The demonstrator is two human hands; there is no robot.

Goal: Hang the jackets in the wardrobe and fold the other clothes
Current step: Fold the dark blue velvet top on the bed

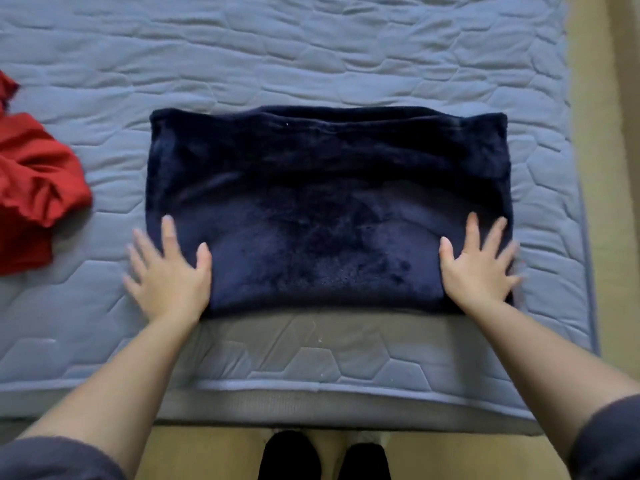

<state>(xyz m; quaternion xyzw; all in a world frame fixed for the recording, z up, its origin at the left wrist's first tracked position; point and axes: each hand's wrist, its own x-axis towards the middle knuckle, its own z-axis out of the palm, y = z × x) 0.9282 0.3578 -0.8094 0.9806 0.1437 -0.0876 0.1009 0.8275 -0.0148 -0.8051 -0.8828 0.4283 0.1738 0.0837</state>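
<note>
A dark navy fleece garment [325, 206] lies folded into a wide rectangle on the blue quilted mattress [311, 53]. My left hand [169, 271] lies flat with spread fingers on the garment's near left corner, partly on the mattress. My right hand [479, 265] lies flat with spread fingers on the near right corner. Both hands are slightly blurred. A crumpled red garment [31, 181] sits on the mattress at the far left, apart from both hands.
The mattress's near edge [311, 393] runs across the lower frame, and its right edge [585, 237] borders a yellowish floor [620, 202]. My dark-socked feet [325, 455] stand on the floor just below the near edge.
</note>
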